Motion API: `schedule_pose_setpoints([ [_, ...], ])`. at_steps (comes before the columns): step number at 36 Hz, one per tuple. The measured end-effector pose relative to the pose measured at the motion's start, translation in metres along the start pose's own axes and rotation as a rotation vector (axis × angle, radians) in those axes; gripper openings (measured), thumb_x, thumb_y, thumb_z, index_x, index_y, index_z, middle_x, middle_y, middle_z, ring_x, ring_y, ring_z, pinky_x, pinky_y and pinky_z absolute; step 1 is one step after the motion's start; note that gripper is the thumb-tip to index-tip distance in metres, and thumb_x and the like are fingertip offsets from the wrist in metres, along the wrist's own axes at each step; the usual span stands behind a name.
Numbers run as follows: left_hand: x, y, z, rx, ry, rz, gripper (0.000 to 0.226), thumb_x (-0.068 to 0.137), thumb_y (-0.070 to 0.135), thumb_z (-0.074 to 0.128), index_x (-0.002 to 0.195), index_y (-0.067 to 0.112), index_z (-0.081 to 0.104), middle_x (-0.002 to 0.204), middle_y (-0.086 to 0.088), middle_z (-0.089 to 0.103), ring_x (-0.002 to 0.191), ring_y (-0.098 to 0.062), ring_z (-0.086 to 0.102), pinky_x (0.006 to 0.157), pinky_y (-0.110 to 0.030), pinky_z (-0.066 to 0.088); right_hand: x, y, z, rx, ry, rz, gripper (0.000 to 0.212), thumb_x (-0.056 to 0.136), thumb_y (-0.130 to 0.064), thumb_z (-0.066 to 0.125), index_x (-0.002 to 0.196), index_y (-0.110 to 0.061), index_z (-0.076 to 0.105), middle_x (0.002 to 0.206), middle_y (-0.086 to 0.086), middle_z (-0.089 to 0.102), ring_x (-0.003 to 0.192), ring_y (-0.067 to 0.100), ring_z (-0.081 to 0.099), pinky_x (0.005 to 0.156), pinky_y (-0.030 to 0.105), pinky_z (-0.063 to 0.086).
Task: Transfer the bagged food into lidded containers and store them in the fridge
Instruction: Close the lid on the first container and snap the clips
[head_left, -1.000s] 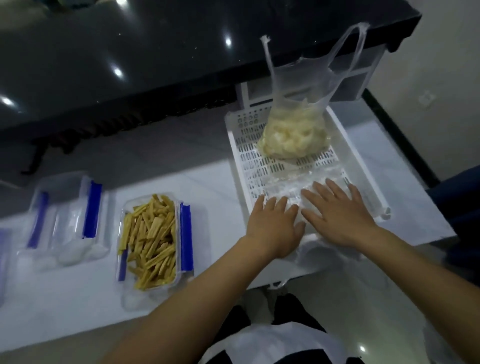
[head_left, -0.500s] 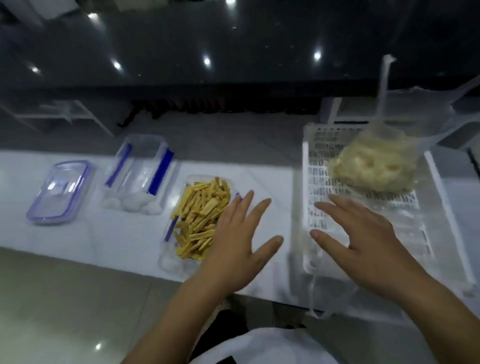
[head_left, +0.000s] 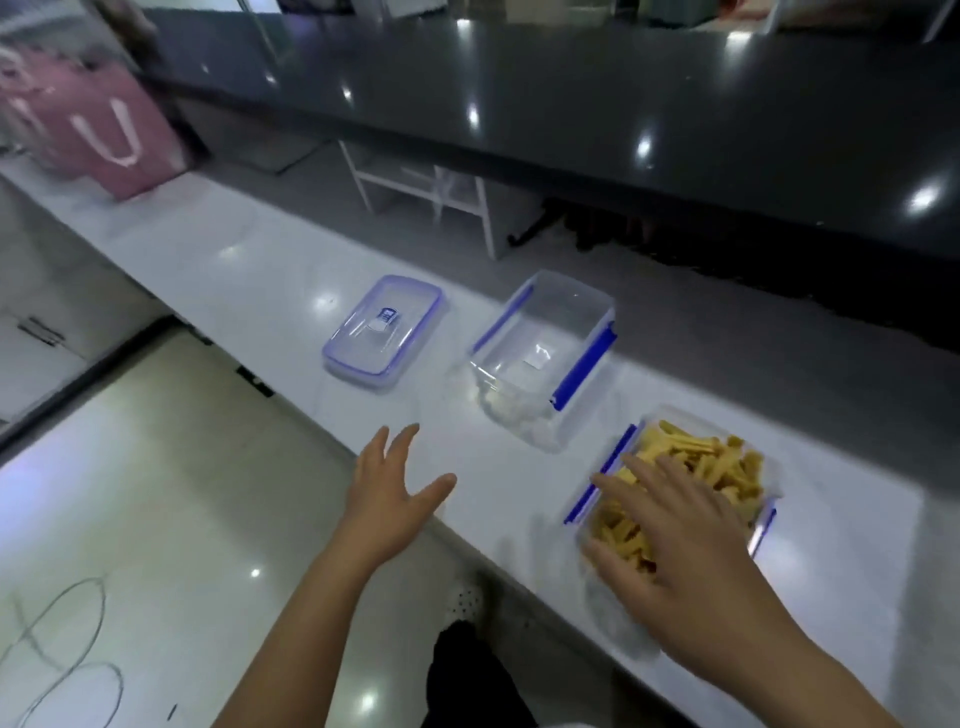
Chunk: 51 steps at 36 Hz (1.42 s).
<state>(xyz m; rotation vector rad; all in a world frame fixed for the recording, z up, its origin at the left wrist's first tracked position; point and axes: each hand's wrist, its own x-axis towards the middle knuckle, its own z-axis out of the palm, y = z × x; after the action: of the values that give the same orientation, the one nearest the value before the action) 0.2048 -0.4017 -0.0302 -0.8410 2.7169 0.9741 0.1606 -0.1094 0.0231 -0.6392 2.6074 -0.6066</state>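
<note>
Single head view, angled down, close above the counter (head_left: 249, 260).

A white glossy tabletop (head_left: 218, 270) runs diagonally from the upper left to the lower right of the frame. Glossy pale floor tiles (head_left: 171, 519) fill the lower left, catching spots of ceiling light. A dark counter (head_left: 623, 104) spans the top, speckled with bright reflections. Beneath it stands a white frame (head_left: 431, 192). A pink bag (head_left: 104, 130) sits at the upper left.
</note>
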Motion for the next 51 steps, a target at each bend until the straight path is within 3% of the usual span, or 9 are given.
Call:
schedule_pose_setpoints([
  [7,0.156,-0.046,-0.061,0.240,0.113,-0.045,0.103,0.074,0.072,0.069,0.157,0.030,0.024,0.166,-0.012,0.012,0.152,-0.033,0.011,0.121,-0.050,0.017,0.077,-0.056,0.036,-0.139,-0.060,0.118,0.064,0.093,-0.073,0.025,0.152,-0.050,0.016,0.166,-0.016,-0.001,0.152,0.015,-0.011,0.123,0.046,0.000],
  [13,0.250,-0.056,-0.078,0.382,-0.060,-0.040,0.130,0.057,0.092,0.061,0.157,0.040,-0.005,0.167,-0.008,-0.014,0.153,-0.039,-0.006,0.118,-0.061,0.005,0.129,-0.103,0.071,-0.117,-0.077,0.230,0.061,0.096,-0.067,0.030,0.152,-0.048,0.016,0.167,-0.012,-0.004,0.152,0.016,-0.013,0.122,0.046,-0.003],
  [26,0.266,-0.063,-0.091,0.414,-0.029,0.132,0.120,0.060,0.083,0.066,0.154,0.043,0.002,0.160,-0.007,0.005,0.135,-0.042,0.032,0.107,-0.054,0.029,0.158,-0.154,0.094,0.040,0.047,0.356,0.059,0.098,-0.059,0.042,0.152,-0.044,0.025,0.166,-0.013,0.009,0.153,0.013,0.000,0.123,0.039,0.001],
  [31,0.215,-0.042,-0.115,0.148,0.003,0.321,0.119,0.050,0.085,0.059,0.151,0.051,0.007,0.162,0.001,0.004,0.145,-0.035,0.023,0.113,-0.057,0.024,0.166,-0.168,0.072,0.765,0.348,0.398,0.056,0.079,-0.057,0.070,0.132,-0.052,0.053,0.143,-0.028,0.047,0.133,-0.005,0.042,0.110,0.032,0.039],
  [36,0.145,-0.008,-0.106,-0.034,-0.120,0.586,0.118,0.051,0.087,0.062,0.149,0.061,0.001,0.163,0.016,-0.003,0.151,-0.026,0.015,0.116,-0.056,0.022,0.167,-0.159,0.050,1.607,0.392,0.369,0.056,0.076,-0.033,0.084,0.128,-0.036,0.064,0.125,0.003,0.070,0.112,0.027,0.068,0.085,0.049,0.059],
  [40,0.116,0.019,-0.082,-0.048,-0.217,0.670,0.119,0.051,0.090,0.062,0.144,0.066,-0.009,0.160,0.023,-0.013,0.151,-0.020,0.010,0.117,-0.047,0.015,0.148,-0.147,0.036,1.644,0.618,0.402,0.040,0.081,-0.024,0.072,0.121,-0.018,0.067,0.116,0.012,0.073,0.104,0.032,0.072,0.071,0.043,0.061],
  [43,0.108,0.030,-0.074,-0.150,-0.394,0.653,0.121,0.051,0.082,0.074,0.142,0.070,-0.006,0.153,0.035,-0.018,0.146,-0.007,0.019,0.116,-0.040,0.027,0.125,-0.134,0.028,1.592,0.762,0.450,0.035,0.075,-0.022,0.070,0.110,-0.014,0.071,0.104,0.014,0.076,0.092,0.030,0.075,0.063,0.037,0.060],
  [47,0.111,0.042,-0.073,-0.407,-0.665,0.496,0.104,0.061,0.062,0.085,0.140,0.071,0.019,0.149,0.025,0.035,0.122,0.007,0.052,0.092,-0.021,0.051,0.088,-0.105,0.020,1.574,0.772,0.476,0.036,0.078,-0.018,0.068,0.112,-0.012,0.072,0.101,0.013,0.076,0.085,0.025,0.075,0.059,0.032,0.059],
  [51,0.117,0.068,-0.060,-0.662,-1.009,0.219,0.077,0.077,0.016,0.079,0.143,0.039,0.046,0.118,-0.001,0.074,0.097,-0.026,0.074,0.070,-0.035,0.061,0.046,-0.070,0.011,1.574,0.689,0.491,0.032,0.076,-0.021,0.070,0.107,-0.020,0.077,0.103,0.012,0.076,0.081,0.021,0.075,0.060,0.032,0.059],
])
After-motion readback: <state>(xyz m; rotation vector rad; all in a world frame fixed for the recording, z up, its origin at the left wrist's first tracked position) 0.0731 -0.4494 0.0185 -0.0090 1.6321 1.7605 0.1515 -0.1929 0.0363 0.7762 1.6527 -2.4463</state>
